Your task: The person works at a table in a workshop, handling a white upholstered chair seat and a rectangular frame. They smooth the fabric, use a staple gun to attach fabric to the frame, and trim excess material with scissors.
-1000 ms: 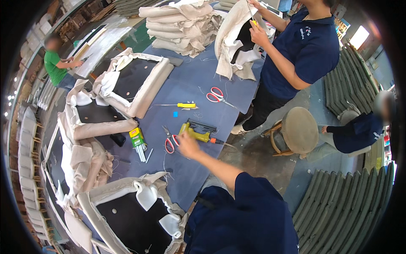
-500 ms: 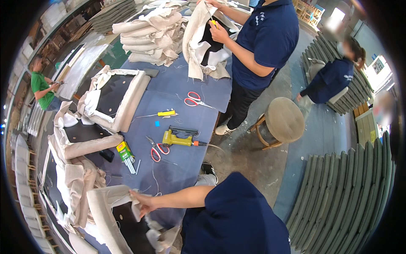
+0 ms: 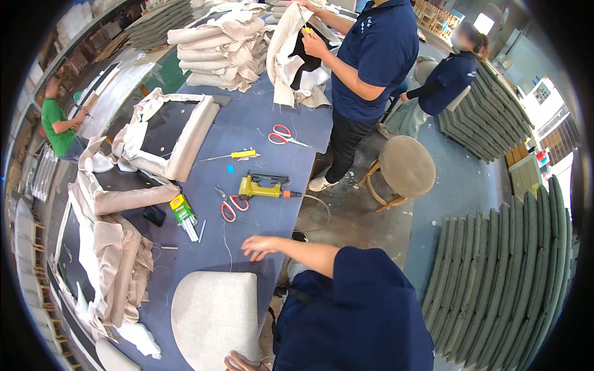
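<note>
I take the yellow-green staple gun (image 3: pixel 263 187) as my landmark on this feed. Well below it in my view lies the beige upholstered seat pad (image 3: pixel 216 315), smooth face up on the table, its rounded side pointing away from the wearer's body and its straight side toward it. I read its long axis as running roughly from the staple gun's end of the table to the lower rim, though the far corner reaches the edge of my picture. The two hands are apart. The right hand (image 3: pixel 260 246) hangs empty, fingers loosely spread, between the staple gun and the pad's upper end, close to the pad but clear of it. The left hand (image 3: pixel 244 363), farthest from the staple gun, touches the pad's lower end at its straight side; most of it is cut off, so I can't tell whether it grips or merely rests. It's the nearer hand. Red-handled scissors (image 3: pixel 229 210) lie just left of the staple gun.
</note>
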Motion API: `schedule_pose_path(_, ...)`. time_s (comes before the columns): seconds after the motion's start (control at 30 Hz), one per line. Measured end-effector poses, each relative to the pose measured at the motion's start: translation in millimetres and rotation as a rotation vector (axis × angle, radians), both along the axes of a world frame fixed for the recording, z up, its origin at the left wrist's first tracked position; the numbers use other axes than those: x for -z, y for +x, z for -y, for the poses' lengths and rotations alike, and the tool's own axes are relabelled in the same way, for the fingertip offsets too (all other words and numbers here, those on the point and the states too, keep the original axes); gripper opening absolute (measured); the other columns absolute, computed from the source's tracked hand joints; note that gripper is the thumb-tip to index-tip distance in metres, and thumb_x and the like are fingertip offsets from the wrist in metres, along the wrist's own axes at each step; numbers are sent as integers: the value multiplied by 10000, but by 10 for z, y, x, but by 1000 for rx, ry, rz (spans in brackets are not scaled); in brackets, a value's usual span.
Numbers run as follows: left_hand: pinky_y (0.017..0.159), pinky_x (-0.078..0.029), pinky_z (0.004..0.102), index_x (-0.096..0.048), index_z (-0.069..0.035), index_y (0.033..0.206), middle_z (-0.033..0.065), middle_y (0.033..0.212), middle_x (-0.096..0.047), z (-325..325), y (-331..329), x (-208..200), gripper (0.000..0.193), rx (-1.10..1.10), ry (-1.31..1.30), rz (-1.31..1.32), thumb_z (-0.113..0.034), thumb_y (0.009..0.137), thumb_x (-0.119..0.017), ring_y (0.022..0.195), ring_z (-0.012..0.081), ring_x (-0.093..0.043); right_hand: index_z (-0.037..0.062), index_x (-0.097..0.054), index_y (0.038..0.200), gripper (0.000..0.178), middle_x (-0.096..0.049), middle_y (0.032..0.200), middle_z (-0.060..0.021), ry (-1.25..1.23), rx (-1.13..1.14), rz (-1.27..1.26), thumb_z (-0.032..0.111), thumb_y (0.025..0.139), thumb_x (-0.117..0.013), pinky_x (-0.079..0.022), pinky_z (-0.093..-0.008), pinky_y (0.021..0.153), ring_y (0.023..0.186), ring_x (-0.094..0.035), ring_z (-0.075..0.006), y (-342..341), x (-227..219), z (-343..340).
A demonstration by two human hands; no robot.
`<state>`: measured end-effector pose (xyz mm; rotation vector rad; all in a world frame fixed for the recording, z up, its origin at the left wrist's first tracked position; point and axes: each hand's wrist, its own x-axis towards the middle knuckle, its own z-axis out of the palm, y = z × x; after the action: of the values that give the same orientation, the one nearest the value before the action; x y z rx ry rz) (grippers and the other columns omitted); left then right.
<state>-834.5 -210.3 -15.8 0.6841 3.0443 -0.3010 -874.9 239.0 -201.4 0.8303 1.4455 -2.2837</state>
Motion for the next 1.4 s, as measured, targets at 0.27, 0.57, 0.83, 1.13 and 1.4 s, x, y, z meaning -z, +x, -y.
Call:
schedule_pose_path(0.27,1066,-362,681,-230,-348,1697,86,1750,-278,-153,276,567,681,90,-6,121,-452,1044,-388,1547,390,-357,72,-585,1363,402,-695,1324,-138,88,403,246,349,1072,-565,-596,-387,801,973,-750,-243,1321,-50,-53)
schedule_pose_path(0.57,1067,-423,647,-221,-284,1707,112,1753,-266,-459,594,820,974,100,-167,22,-484,880,-695,1555,369,-353,59,-638,1275,329,-727,1253,-107,296,146,162,292,1045,-605,-585,-324,695,915,-745,-192,1720,-57,-59)
schedule_pose_path(0.83,1071,-373,706,-211,-184,1706,111,1796,-72,-688,896,1027,1090,-69,100,185,-34,725,-662,1615,444,-161,19,-717,1068,235,-775,912,-122,542,191,21,211,943,-667,-590,-399,716,771,-757,-232,3160,389,102)
schedule_pose_path(1.13,1042,-443,607,-636,-127,1238,122,1539,-498,-911,1580,1279,454,-199,428,546,-116,800,-753,1431,372,-460,77,-786,1003,153,-781,902,-97,402,217,314,143,875,-731,-589,-346,750,824,-745,-190,4640,984,286)
schedule_pose_path(1.4,803,-577,441,-728,-29,1102,152,978,-779,-439,1785,1357,281,-151,476,1172,-271,985,-646,891,288,-734,41,-764,1037,159,-770,922,-53,289,310,299,114,991,-631,-578,-314,756,840,-723,-155,4749,1090,517)
